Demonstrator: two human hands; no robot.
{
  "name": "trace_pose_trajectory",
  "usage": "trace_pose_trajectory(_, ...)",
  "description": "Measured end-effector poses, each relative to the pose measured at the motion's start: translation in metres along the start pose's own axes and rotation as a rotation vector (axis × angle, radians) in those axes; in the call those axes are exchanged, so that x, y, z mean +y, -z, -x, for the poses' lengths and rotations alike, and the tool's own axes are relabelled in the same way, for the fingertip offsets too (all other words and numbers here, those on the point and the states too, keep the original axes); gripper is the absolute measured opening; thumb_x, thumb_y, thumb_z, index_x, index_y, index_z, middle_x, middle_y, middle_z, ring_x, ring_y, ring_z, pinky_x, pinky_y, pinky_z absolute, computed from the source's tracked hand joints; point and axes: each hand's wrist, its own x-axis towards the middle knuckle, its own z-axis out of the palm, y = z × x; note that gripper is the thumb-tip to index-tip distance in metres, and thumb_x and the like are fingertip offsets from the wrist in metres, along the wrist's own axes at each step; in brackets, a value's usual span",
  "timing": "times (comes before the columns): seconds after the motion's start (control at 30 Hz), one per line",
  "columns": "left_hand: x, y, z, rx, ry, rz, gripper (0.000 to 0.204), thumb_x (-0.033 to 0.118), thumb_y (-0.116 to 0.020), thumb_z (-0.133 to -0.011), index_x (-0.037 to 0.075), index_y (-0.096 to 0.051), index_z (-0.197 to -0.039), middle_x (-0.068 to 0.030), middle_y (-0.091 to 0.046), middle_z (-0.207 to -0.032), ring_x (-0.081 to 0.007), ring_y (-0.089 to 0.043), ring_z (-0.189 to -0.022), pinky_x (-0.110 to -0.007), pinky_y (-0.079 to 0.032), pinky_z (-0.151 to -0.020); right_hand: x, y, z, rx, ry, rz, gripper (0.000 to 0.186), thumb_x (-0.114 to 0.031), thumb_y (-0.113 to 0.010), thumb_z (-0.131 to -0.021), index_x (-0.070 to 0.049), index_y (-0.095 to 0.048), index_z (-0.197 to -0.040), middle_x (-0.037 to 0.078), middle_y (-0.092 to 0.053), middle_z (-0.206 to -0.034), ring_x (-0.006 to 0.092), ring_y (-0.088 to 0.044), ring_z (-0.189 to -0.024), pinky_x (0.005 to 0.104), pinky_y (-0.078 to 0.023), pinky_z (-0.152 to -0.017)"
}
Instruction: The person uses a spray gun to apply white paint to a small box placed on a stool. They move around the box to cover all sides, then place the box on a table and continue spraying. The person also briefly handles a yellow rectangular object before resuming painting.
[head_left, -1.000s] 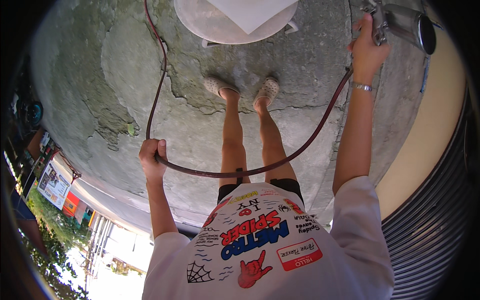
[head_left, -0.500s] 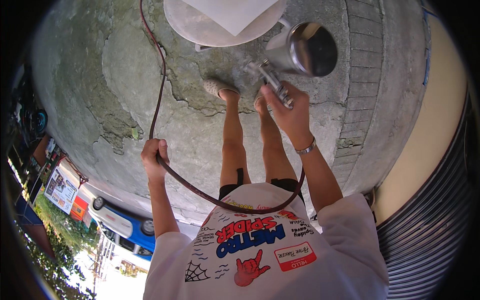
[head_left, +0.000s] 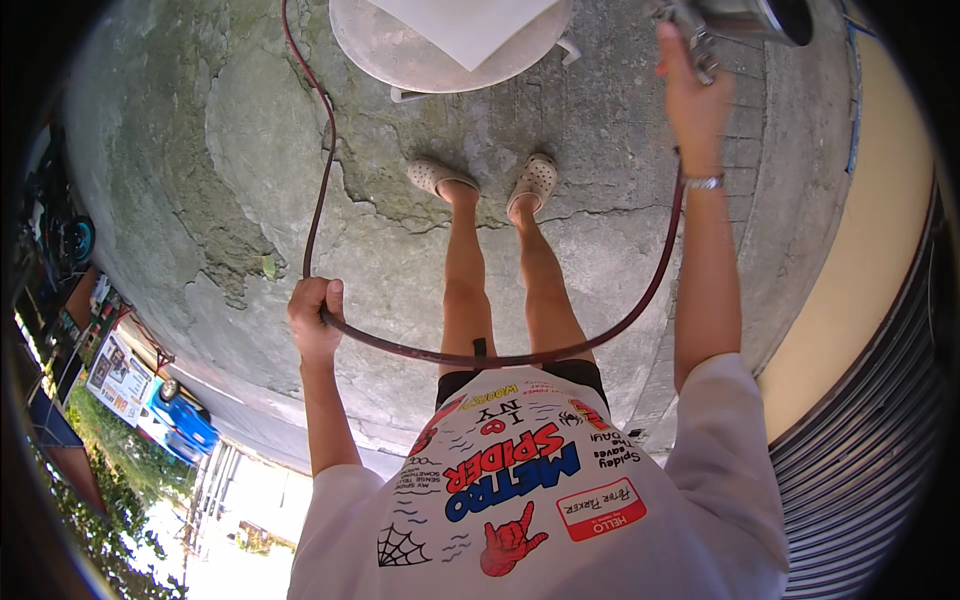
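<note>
Cracked concrete underfoot; left hand (head_left: 315, 322) fisted around the hose (head_left: 480, 355), right hand (head_left: 693, 95) gripping the spray gun (head_left: 735, 20); slack could snag her sandals (head_left: 480, 180).

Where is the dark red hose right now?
In the head view the dark red hose droops in a loop across the person's legs, gripped by the left hand and rising to the right hand, which holds a metal spray gun.

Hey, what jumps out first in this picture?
A dark red hose loops across the middle, gripped by the left hand. The right hand holds a metal spray gun up at the top right. A round pale table stands on cracked concrete beyond the feet.
</note>
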Motion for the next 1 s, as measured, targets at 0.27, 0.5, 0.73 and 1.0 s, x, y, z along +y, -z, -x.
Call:
trace_pose_trajectory(0.27,-0.006,-0.004,0.002,0.013,-0.021,-0.012,0.039,0.020,-0.068,-0.097,0.003,-0.049,-0.069,-0.0121,-0.047,-0.063,-0.0339,-0.048,-0.062,-0.044,-0.039,-0.058,-0.022,0.025,-0.060,0.170,0.242,-0.037,0.047,-0.038,-0.073,-0.094,0.005,-0.066,-0.075,0.006,-0.059,-0.062,0.0137,-0.053,-0.059,0.0364,-0.041,-0.055)
trace_pose_trajectory(0.5,-0.015,-0.003,0.009,0.048,0.049,0.070,0.034,0.014,-0.067,-0.097,0.001,-0.051,-0.070,-0.0127,-0.049,-0.064,-0.0330,-0.049,-0.061,-0.043,-0.040,-0.059,-0.063,0.006,0.005,-0.190,0.080,0.038,0.053,-0.055,-0.075,-0.088,-0.005,-0.073,-0.071,-0.001,-0.063,-0.062,0.0080,-0.056,-0.060,0.0266,-0.043,-0.060)
trace_pose_trajectory(0.73,-0.041,0.008,0.024,0.084,0.096,0.059,0.032,0.012,-0.066,-0.097,0.001,-0.053,-0.071,-0.0120,-0.052,-0.064,-0.0306,-0.051,-0.061,-0.041,-0.042,-0.057,-0.075,-0.015,0.069,-0.372,0.044,0.071,0.048,-0.048,-0.077,-0.089,0.000,-0.077,-0.096,0.004,-0.066,-0.062,0.0100,-0.059,-0.057,0.0292,-0.045,-0.054)
trace_pose_trajectory(1.0,-0.048,0.012,0.024,0.084,0.096,0.063,0.032,0.013,-0.065,-0.098,0.001,-0.053,-0.071,-0.0122,-0.052,-0.064,-0.0304,-0.050,-0.059,-0.040,-0.041,-0.057,-0.093,-0.014,0.126,-0.615,-0.087,-0.060,0.045,-0.044,-0.077,-0.090,0.000,-0.077,-0.099,0.007,-0.067,-0.063,0.0156,-0.064,-0.056,0.0321,-0.048,-0.055)
